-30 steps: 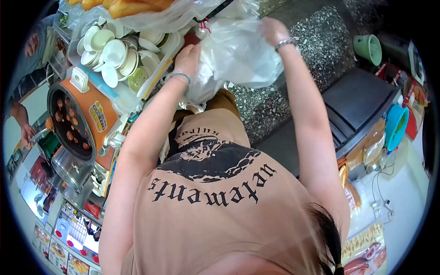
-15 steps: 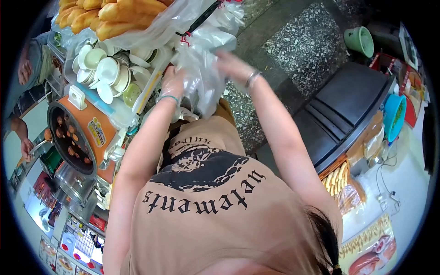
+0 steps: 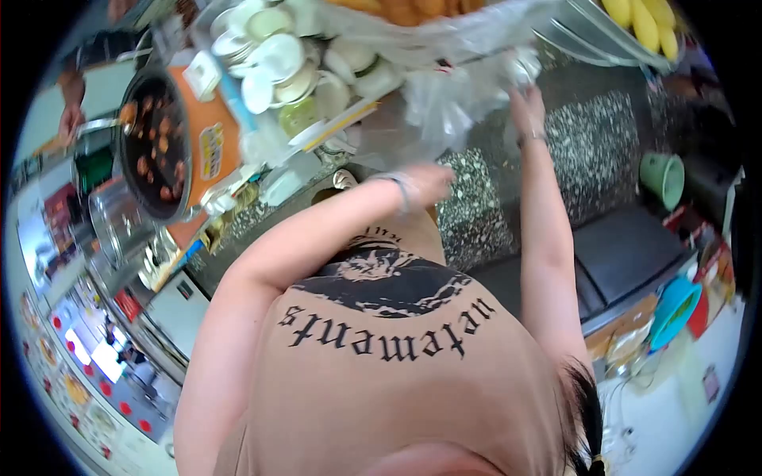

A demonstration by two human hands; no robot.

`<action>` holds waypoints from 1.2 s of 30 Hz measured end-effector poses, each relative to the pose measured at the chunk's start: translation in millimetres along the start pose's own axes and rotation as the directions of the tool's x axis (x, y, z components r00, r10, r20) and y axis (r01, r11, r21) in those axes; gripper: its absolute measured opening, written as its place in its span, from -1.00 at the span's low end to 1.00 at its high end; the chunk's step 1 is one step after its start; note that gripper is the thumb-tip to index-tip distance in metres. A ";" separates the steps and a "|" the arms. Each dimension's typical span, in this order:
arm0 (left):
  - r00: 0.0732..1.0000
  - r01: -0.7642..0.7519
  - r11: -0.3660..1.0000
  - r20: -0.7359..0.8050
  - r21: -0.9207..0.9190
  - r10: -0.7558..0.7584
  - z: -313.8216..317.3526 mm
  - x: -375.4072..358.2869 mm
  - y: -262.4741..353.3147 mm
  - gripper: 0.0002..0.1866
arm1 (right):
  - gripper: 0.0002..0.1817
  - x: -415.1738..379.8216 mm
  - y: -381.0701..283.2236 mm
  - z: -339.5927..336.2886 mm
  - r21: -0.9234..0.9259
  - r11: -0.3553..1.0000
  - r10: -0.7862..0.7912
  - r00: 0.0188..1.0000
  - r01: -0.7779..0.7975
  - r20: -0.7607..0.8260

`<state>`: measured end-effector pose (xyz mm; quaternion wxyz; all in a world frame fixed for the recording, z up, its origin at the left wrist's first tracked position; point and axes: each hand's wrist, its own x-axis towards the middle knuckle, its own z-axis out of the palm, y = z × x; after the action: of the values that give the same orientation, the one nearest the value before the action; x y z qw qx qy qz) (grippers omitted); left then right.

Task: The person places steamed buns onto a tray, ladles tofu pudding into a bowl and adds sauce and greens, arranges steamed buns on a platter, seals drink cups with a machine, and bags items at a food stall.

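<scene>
My right hand [image 3: 526,109] is stretched forward, its fingers closed on a crumpled clear plastic bag [image 3: 522,67] below the counter edge. Nearer my body, my left hand [image 3: 429,184] is smeared by motion. Its fingers cannot be made out clearly, and no held object shows. More clear plastic bags [image 3: 444,103] hang between the hands and the counter, just beyond my left hand. Fried dough sticks [image 3: 421,9] lie behind plastic sheeting at the top.
White bowls and dishes [image 3: 279,57] fill a tray at upper left. Beside them is a dark pot of eggs [image 3: 155,143], with a person's hand [image 3: 70,123] near its ladle. Yellow items [image 3: 644,24], a green bin [image 3: 662,181] and a black surface [image 3: 627,250] are at right.
The view has shifted right. My left hand has come away from the hanging bags and back toward my body. My right hand has reached farther forward and right, to the plastic.
</scene>
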<state>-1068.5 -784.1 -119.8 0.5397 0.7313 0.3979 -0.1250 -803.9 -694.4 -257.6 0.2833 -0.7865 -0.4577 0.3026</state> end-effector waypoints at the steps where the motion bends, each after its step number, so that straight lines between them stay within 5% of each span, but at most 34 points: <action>1: 0.988 -0.109 0.993 0.115 0.049 0.103 -4.9 -11.7 16.1 -0.66 | -0.33 -24.0 -6.1 -7.2 0.059 0.998 0.008 0.996 -0.013 0.088; 4: 0.974 -0.182 0.983 0.138 0.013 0.178 -15.3 -41.5 33.5 -0.63 | -0.46 -75.5 7.6 -10.9 0.012 0.999 0.033 0.983 -0.036 0.180; 9: 0.957 -0.196 0.959 -0.255 -0.206 0.141 -43.9 -126.4 -12.7 -0.64 | -0.75 -150.0 -109.9 -17.5 0.248 0.946 -0.282 0.905 0.208 0.319; 11: 0.915 -0.094 0.945 -0.402 -0.314 -0.043 -40.5 -162.3 -47.0 -0.72 | -0.79 -165.6 -167.5 -1.4 0.201 0.901 -0.433 0.829 0.385 0.354; 13: 0.767 0.013 0.881 -0.560 -0.473 -0.312 -28.7 -192.6 -84.6 -0.77 | -0.77 -179.2 -218.1 19.4 0.250 0.840 -0.543 0.750 0.482 0.377; 15: 0.684 0.164 0.807 -0.525 -0.567 -0.507 -15.0 -217.4 -123.1 -0.76 | -0.75 -179.3 -272.3 49.4 0.277 0.707 -0.705 0.617 0.650 0.351; 17: 0.576 -0.010 0.708 -0.583 -0.706 -0.573 4.2 -231.7 -155.5 -0.76 | -0.75 -173.8 -335.9 75.6 0.354 0.701 -0.713 0.606 0.620 0.351; 19: 0.558 -0.057 0.637 -0.554 -0.769 -0.618 13.0 -242.7 -176.3 -0.76 | -0.75 -155.3 -404.0 104.1 0.291 0.582 -0.812 0.519 0.760 0.267; 25: 0.659 0.030 0.726 -0.533 -0.687 -0.531 -21.3 -318.4 -207.3 -0.69 | -0.71 -105.2 -627.9 232.1 0.125 0.480 -0.721 0.309 0.869 0.620; 26: 0.698 0.025 0.720 -0.504 -0.694 -0.510 -28.2 -331.4 -215.4 -0.69 | -0.71 -94.2 -654.4 259.2 0.042 0.316 -0.627 0.175 0.948 0.759; 28: 0.631 -0.089 0.780 -0.641 -0.620 -0.437 -10.4 -333.4 -250.2 -0.71 | -0.69 -72.5 -695.4 321.5 -0.090 -0.086 -0.443 0.042 0.992 0.896; 30: 0.639 -0.086 0.786 -0.639 -0.613 -0.428 0.1 -335.0 -279.0 -0.72 | -0.63 -86.7 -725.4 348.8 -0.128 -0.461 -0.246 0.012 0.878 0.969; 31: 0.649 -0.123 0.786 -0.648 -0.606 -0.398 1.7 -335.6 -289.2 -0.72 | -0.60 -93.7 -732.8 357.4 -0.168 0.055 -0.369 0.176 0.984 0.913; 32: 0.659 -0.159 0.783 -0.655 -0.602 -0.370 5.6 -336.2 -297.1 -0.71 | -0.60 -95.8 -738.3 360.9 -0.172 0.062 -0.351 0.183 0.983 0.918; 33: 0.666 -0.161 0.775 -0.647 -0.611 -0.371 3.0 -338.8 -300.8 -0.71 | -0.55 -93.8 -745.7 366.5 -0.123 -0.315 -0.323 0.015 0.941 0.946; 36: 0.778 0.001 0.756 -0.474 -0.654 -0.411 -2.8 -342.8 -313.9 -0.76 | -0.53 -101.5 -754.9 388.7 -0.220 -0.139 -0.366 0.156 0.966 0.917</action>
<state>-1517.8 -903.3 -125.3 0.5789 0.4613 0.6462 0.1856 -1544.3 -401.9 54.8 -0.1878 -0.2409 -0.9518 0.0289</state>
